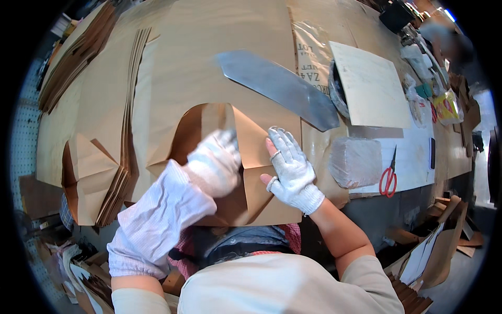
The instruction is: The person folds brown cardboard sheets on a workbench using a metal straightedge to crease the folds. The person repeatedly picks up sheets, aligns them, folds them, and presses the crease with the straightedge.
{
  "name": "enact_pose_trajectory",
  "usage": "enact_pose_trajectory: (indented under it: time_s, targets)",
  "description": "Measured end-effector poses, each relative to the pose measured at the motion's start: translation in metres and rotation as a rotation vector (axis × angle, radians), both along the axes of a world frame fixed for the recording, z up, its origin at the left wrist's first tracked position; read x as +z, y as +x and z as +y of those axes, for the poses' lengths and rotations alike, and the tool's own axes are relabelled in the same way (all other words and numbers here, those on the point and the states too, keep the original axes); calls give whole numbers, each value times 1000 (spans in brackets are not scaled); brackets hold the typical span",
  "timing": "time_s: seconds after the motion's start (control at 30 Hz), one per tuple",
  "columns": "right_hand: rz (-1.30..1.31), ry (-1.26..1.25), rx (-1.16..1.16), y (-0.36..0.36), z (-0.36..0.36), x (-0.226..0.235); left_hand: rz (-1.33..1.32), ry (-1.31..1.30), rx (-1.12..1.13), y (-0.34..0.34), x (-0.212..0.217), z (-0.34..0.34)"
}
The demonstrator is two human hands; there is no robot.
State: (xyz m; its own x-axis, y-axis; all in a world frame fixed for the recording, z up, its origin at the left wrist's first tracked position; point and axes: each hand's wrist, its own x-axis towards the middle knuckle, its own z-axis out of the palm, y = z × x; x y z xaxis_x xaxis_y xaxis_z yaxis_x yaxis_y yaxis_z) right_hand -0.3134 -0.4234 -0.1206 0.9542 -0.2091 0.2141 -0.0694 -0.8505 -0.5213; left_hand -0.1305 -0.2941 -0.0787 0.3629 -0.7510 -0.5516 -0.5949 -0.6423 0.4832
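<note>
Hands (293,171) gloved over brown paper (254,144), right palm-down

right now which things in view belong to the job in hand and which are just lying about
Seemingly part of the job:
- opened-out brown paper
- folded brown stack at left, likely
- grey metal plate, perhaps

Apparently just lying about:
- red-handled scissors
- plastic-wrapped block
- pale square board
- yellow packet

A broad wooden table (454,159) filled the middle; a pale blue dotted surface (26,131) lay leftward, grey floor (463,275) showed lower right, and bright light (449,15) glowed upper right.
</note>
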Motion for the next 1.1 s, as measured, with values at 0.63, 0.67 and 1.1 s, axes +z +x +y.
enact_pose_trajectory:
  time_s: [0.63, 0.67, 1.1]
  targets:
    - [136, -230, -67, -6, 15, 3, 110, -524, -144, 38, 88, 52]
    - [118, -237, -80, -2, 19, -1, 196, -953, -71, 38, 91, 86]
    - [73, -260, -29, 83, 24, -6, -371, -728, 27, 63, -38, 177]
